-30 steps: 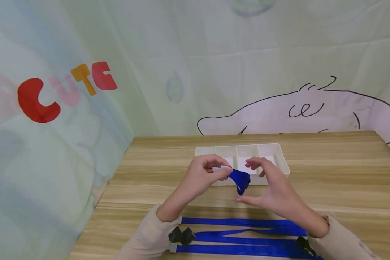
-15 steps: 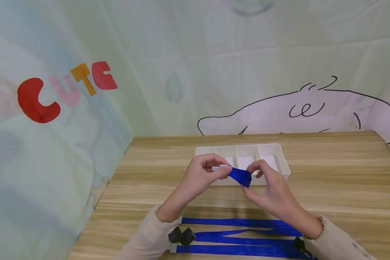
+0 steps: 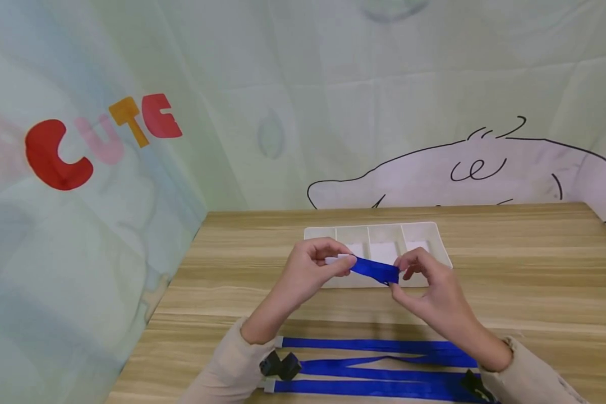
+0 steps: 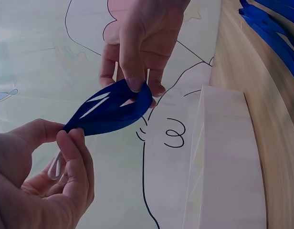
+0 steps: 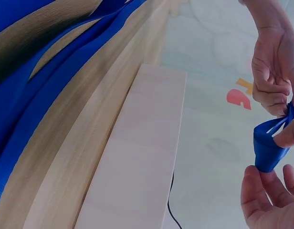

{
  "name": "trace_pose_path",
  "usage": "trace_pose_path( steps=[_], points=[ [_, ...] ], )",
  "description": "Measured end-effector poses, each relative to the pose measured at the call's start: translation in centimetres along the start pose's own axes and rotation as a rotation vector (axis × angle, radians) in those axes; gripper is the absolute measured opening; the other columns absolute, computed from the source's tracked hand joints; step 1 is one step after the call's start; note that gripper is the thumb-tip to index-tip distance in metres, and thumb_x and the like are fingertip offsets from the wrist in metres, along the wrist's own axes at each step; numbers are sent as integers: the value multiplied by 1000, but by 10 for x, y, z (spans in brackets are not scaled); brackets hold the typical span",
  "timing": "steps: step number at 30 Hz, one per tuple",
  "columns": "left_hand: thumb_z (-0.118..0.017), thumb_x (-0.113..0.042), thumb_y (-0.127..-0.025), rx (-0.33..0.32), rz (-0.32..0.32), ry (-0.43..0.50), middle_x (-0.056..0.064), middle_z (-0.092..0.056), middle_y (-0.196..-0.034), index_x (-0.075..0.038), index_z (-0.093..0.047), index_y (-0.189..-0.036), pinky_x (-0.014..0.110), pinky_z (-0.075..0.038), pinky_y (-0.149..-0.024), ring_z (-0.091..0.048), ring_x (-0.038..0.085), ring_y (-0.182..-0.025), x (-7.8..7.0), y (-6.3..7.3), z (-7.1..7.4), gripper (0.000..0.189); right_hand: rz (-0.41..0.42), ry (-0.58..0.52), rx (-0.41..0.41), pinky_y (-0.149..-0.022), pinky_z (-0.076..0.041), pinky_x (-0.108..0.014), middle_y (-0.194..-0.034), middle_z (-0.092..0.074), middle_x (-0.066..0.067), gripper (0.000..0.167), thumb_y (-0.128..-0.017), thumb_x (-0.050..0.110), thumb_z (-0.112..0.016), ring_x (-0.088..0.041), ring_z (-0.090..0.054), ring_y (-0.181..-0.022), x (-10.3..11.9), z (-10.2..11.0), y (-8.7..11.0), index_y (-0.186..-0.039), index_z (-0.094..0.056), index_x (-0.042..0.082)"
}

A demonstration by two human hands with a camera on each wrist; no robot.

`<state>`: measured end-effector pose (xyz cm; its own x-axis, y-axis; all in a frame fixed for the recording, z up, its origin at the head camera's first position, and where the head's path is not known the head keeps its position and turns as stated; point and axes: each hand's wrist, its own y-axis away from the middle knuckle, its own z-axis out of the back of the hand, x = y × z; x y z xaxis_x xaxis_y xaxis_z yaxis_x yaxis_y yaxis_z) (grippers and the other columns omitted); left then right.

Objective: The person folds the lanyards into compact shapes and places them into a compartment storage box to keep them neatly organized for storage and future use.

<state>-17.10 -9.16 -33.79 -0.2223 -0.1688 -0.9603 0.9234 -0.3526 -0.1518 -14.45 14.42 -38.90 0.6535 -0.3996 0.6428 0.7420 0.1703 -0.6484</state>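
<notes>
In the head view a folded loop of blue ribbon [image 3: 376, 270] is stretched between both hands above the front of a white tray. The left hand [image 3: 310, 266] pinches its narrow gathered end between thumb and fingers. White strip-like ends [image 4: 55, 167] stick out behind that pinch in the left wrist view. At the wider end, the right hand [image 3: 431, 283] pinches the ribbon's fold with thumb and fingertips. Several layers bow apart in the left wrist view, leaving gaps between them. More blue ribbons [image 3: 358, 345] lie lengthwise on the table below the wrists, some with whitish ends at the left.
The white tray [image 3: 440, 247], divided into compartments, stands behind the hands on the wood-grain table [image 3: 530, 252]. A small black block [image 3: 289, 366] is by the left cuff, and a dark object [image 3: 472, 384] by the right. A printed curtain [image 3: 262, 73] hangs behind the table.
The right hand has closed in from around the ribbon's loose end and now pinches it. It has drawn the fanned-out ribbon flatter toward the right. The left hand keeps its pinch.
</notes>
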Motion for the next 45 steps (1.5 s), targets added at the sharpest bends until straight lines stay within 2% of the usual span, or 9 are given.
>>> trace_pose_path(
  steps=[14,21,24,29,32,34,37,41,45],
  points=[
    [-75,-16,-90,-9,43,-34,6,-74,-88,-4,-74,-97,33,-58,-77,-72,31,-81,5,2,6,13,79,-36,-59,-79,-49,-14,-89,-68,-3,46,-62,-22,-79,-15,-58,-76,-3,2,0,-96,-68,7],
    [-76,-17,-90,-17,27,-75,3,-74,-83,-7,-75,-95,33,-57,-72,-72,18,-75,6,3,5,11,108,-41,-74,-74,-50,-15,-89,-67,-6,46,-62,-26,-75,-15,-58,-76,-5,2,0,-95,-68,5],
    [-75,-17,-91,-23,17,-84,3,-74,-83,-7,-74,-94,33,-57,-70,-72,18,-75,8,3,5,11,104,-105,-46,-72,-52,-16,-92,-67,-7,44,-65,-28,-73,-14,-60,-78,-4,5,0,-96,-67,3],
    [-75,-16,-91,-28,33,-91,3,-74,-83,-7,-74,-93,35,-58,-71,-72,19,-75,11,4,5,9,55,-304,30,-75,-56,-21,-97,-65,-12,39,-73,-30,-68,-13,-64,-85,-5,9,2,-101,-65,-2],
    [-75,-16,-91,-33,39,-92,3,-74,-83,-7,-74,-93,37,-58,-71,-72,21,-76,11,5,4,9,94,-387,54,-78,-56,-22,-100,-63,-17,38,-75,-32,-64,-16,-64,-90,-7,11,2,-104,-65,-6],
    [-75,-16,-90,-34,36,-95,3,-74,-82,-7,-74,-93,36,-58,-70,-72,24,-76,10,5,4,9,144,-381,69,-78,-55,-21,-102,-63,-17,40,-75,-32,-63,-16,-63,-93,-9,12,2,-105,-66,-6],
    [-76,-17,-90,-30,33,-105,2,-74,-81,-9,-74,-92,33,-56,-66,-72,23,-75,9,5,4,9,227,-287,81,-79,-54,-18,-104,-64,-14,42,-75,-29,-64,-16,-61,-94,-9,13,0,-106,-69,-1],
    [-76,-18,-90,-20,28,-104,2,-73,-79,-9,-75,-92,35,-55,-66,-71,19,-73,8,4,4,9,279,-186,81,-76,-51,-15,-103,-66,-10,36,-79,-20,-68,-14,-60,-91,-9,16,-1,-106,-71,4],
    [-77,-18,-89,-7,25,-85,2,-73,-81,-8,-75,-93,37,-56,-66,-71,22,-74,7,3,4,10,271,-273,107,-76,-51,-17,-101,-64,-12,37,-78,-24,-65,-15,-59,-90,-11,16,-2,-106,-67,-1]
  ],
)
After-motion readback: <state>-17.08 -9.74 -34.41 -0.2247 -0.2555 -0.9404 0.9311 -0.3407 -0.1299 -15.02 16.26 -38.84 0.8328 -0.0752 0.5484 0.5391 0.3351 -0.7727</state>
